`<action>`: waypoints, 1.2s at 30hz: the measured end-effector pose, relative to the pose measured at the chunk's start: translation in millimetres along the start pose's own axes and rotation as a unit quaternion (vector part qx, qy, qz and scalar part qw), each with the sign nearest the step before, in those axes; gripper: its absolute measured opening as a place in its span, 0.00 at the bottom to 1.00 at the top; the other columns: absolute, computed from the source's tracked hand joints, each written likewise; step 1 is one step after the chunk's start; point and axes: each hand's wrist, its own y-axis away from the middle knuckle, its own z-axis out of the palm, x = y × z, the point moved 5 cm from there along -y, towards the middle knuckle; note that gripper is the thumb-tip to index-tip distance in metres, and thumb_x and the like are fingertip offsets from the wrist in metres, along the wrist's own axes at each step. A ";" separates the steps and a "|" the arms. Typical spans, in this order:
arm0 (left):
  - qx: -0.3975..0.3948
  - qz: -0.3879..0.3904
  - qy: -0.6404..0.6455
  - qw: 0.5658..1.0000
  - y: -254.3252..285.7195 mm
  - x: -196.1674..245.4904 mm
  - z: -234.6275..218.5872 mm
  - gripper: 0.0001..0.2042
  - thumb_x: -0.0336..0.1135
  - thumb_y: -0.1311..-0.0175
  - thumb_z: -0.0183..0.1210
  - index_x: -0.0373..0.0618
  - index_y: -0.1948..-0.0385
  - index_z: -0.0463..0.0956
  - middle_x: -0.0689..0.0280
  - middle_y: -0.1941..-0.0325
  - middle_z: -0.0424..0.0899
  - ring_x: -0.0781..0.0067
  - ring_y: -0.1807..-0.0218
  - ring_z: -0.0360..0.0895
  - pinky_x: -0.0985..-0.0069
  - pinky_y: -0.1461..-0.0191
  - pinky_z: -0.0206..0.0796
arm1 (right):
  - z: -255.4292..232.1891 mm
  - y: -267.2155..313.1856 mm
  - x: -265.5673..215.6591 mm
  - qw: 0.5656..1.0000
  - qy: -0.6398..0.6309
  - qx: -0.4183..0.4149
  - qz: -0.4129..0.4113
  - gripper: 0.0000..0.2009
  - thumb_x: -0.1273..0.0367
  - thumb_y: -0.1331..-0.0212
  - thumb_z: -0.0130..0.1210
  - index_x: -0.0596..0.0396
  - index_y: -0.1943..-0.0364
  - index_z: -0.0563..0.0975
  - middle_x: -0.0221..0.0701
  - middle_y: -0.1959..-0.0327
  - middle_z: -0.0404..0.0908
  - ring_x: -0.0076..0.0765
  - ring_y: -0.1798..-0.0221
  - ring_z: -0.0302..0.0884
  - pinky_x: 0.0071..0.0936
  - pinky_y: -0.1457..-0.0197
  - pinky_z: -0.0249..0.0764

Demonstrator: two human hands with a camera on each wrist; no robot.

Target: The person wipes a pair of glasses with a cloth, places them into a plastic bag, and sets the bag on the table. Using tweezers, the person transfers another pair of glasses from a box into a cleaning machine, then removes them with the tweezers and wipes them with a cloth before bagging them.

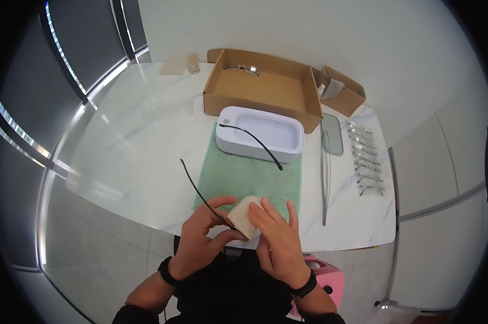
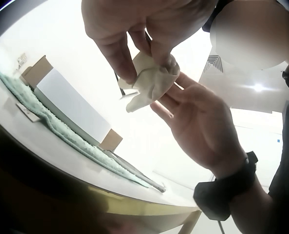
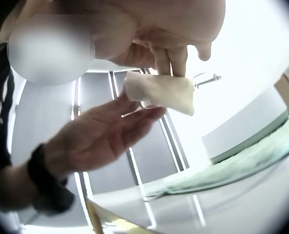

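Note:
A folded cream cloth (image 1: 242, 217) is between both hands at the table's front edge. My left hand (image 1: 199, 237) pinches the glasses and the cloth's lower left edge. From there a thin black temple (image 1: 198, 190) slants up to the left. Another black temple (image 1: 255, 139) shows across the white basin; its link to the held part cannot be made out. My right hand (image 1: 281, 243) grips the cloth from the right, fingers bent over its upper side. In the left wrist view the cloth (image 2: 154, 83) is bunched around the lens area, which it mostly hides.
A white basin (image 1: 222, 141) sits on a green towel (image 1: 244, 181), with an open cardboard box (image 1: 279, 81) behind holding glasses (image 1: 250, 69). To the right lie tweezers (image 1: 325, 178), a grey case (image 1: 333, 135) and a column of several glasses (image 1: 367, 162). A small jar (image 1: 193, 63) stands back left.

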 end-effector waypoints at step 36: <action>-0.094 0.066 -0.016 0.993 32.2 15.3 14.2 0.23 0.20 0.52 0.69 0.43 0.49 0.81 0.60 0.44 0.81 0.66 0.47 0.80 0.75 0.48 0.77 | -11.0 6.9 -20.0 0.995 -0.018 0.033 -0.088 0.15 0.77 0.59 0.63 0.48 0.63 0.77 0.22 0.67 0.77 0.27 0.54 0.77 0.54 0.30 0.56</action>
